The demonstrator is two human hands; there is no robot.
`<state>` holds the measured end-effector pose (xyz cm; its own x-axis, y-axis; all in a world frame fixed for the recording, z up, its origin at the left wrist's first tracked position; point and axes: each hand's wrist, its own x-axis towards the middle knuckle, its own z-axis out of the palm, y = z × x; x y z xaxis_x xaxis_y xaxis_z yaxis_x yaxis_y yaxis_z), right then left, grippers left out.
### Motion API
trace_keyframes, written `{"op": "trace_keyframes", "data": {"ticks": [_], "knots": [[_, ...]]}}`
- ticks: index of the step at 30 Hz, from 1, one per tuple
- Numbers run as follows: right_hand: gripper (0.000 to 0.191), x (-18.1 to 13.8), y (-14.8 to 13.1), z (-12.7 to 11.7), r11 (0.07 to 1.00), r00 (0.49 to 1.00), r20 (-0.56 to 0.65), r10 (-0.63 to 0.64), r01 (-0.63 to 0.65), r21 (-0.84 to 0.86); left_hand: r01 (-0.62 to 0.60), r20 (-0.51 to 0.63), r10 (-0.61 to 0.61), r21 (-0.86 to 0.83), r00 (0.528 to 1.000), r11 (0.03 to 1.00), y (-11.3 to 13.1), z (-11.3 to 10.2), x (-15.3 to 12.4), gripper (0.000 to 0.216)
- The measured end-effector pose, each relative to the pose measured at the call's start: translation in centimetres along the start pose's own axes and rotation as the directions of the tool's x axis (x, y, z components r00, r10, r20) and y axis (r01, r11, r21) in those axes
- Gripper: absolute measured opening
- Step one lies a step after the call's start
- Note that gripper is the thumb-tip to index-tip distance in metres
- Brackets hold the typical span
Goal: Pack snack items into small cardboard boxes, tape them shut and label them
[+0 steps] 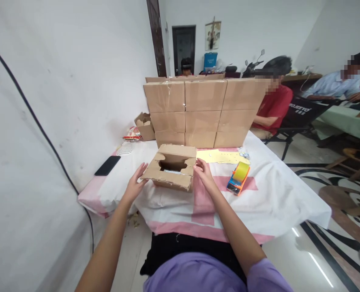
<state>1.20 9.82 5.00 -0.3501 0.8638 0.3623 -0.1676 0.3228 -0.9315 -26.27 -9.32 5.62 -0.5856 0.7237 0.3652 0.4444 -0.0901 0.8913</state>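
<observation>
In front of me on the table lies a brown cardboard box (170,181), its torn-edged flaps leaving a ragged opening in the top. Something pale shows inside the opening, too little of it to name. My left hand (135,184) is at the box's left side with fingers spread, near or against the flap edge. On the other side, my right hand (203,173) has its fingers apart beside the right edge; whether they touch the cardboard I cannot tell. To the right of that hand rests an orange and blue tape dispenser (238,178) with yellow tape.
A wall of stacked cardboard boxes (202,113) stands behind. Yellow paper sheets (222,156) lie before it. At left are a black phone (107,166), a white perforated piece (125,149), a red packet (132,133) and a small open carton (146,130). Other people sit at the right.
</observation>
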Motion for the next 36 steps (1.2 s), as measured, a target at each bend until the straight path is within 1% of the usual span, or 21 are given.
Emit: {"op": "trace_keyframes", "data": {"ticks": [1,3,5,7,10,12,13,14,15,16,18,19,20,22,25,28,33,36], "knots": [[0.056,0.6,-0.2,0.0,1.0,1.0,0.017,-0.003,0.003,0.02,-0.011,-0.025,0.011,-0.007,1.0,1.0,0.4,1.2,0.7,0.066],[0.063,1.5,-0.7,-0.2,0.997,0.999,0.047,-0.013,0.009,0.075,-0.009,-0.125,0.01,0.005,0.992,1.0,0.9,3.3,1.4,0.057],[0.067,2.1,-1.3,-0.4,0.99,0.998,0.041,-0.04,0.034,0.134,-0.005,-0.212,0.011,0.028,0.977,1.0,1.2,4.6,1.4,0.05],[0.059,2.3,-2.0,-0.4,0.984,0.996,0.038,-0.085,0.078,0.161,-0.008,-0.244,0.022,0.06,0.969,0.998,1.5,5.3,1.2,0.046],[0.04,2.0,-2.8,-0.5,0.988,0.983,0.112,-0.147,0.14,0.072,-0.029,-0.24,0.062,0.136,0.969,0.99,2.6,5.4,1.0,0.043],[0.035,1.6,-3.1,-0.7,0.984,0.973,0.16,-0.168,0.176,-0.039,-0.078,-0.211,0.122,0.207,0.97,0.975,3.8,5.4,0.8,0.043],[0.034,1.3,-3.2,-0.9,0.977,0.97,0.17,-0.174,0.191,-0.089,-0.114,-0.176,0.157,0.234,0.972,0.966,4.4,5.5,0.8,0.041],[0.033,1.1,-3.3,-1.0,0.971,0.968,0.176,-0.179,0.203,-0.128,-0.163,-0.114,0.198,0.262,0.973,0.951,5.1,5.7,0.7,0.038],[0.033,1.0,-3.3,-1.2,0.967,0.967,0.181,-0.181,0.209,-0.148,-0.229,-0.02,0.245,0.294,0.969,0.928,5.6,5.9,0.6,0.036],[0.033,0.8,-3.3,-1.3,0.966,0.966,0.185,-0.18,0.209,-0.151,-0.306,0.091,0.292,0.331,0.952,0.893,6.1,6.3,0.6,0.036],[0.034,0.6,-3.2,-1.3,0.973,0.967,0.19,-0.172,0.197,-0.122,-0.46,0.296,0.362,0.412,0.884,0.786,6.5,7.0,0.6,0.039],[0.034,0.5,-3.1,-1.3,0.976,0.967,0.19,-0.17,0.192,-0.101,-0.519,0.364,0.381,0.453,0.85,0.725,6.5,7.3,0.6,0.042],[0.034,0.5,-3.0,-1.3,0.978,0.967,0.188,-0.171,0.189,-0.085,-0.553,0.398,0.392,0.491,0.83,0.673,6.5,7.5,0.6,0.044],[0.033,0.4,-2.7,-1.1,0.978,0.967,0.18,-0.178,0.194,-0.079,-0.564,0.397,0.402,0.55,0.825,0.616,6.1,7.8,0.5,0.046],[0.032,0.3,-2.5,-0.9,0.975,0.971,0.152,-0.185,0.201,-0.094,-0.55,0.36,0.418,0.595,0.834,0.586,5.5,7.8,0.0,0.043],[0.031,0.2,-2.6,-0.7,0.977,0.977,0.12,-0.176,0.188,-0.103,-0.55,0.331,0.445,0.591,0.832,0.59,5.2,7.7,-0.4,0.039],[0.032,0.0,-2.7,-0.4,0.964,0.981,0.08,-0.179,0.191,-0.185,-0.585,0.342,0.477,0.549,0.809,0.597,4.6,7.6,-0.7,0.04],[0.033,0.0,-2.8,-0.4,0.964,0.98,0.076,-0.184,0.195,-0.183,-0.593,0.339,0.491,0.544,0.803,0.594,4.4,7.7,-0.7,0.041]]}}
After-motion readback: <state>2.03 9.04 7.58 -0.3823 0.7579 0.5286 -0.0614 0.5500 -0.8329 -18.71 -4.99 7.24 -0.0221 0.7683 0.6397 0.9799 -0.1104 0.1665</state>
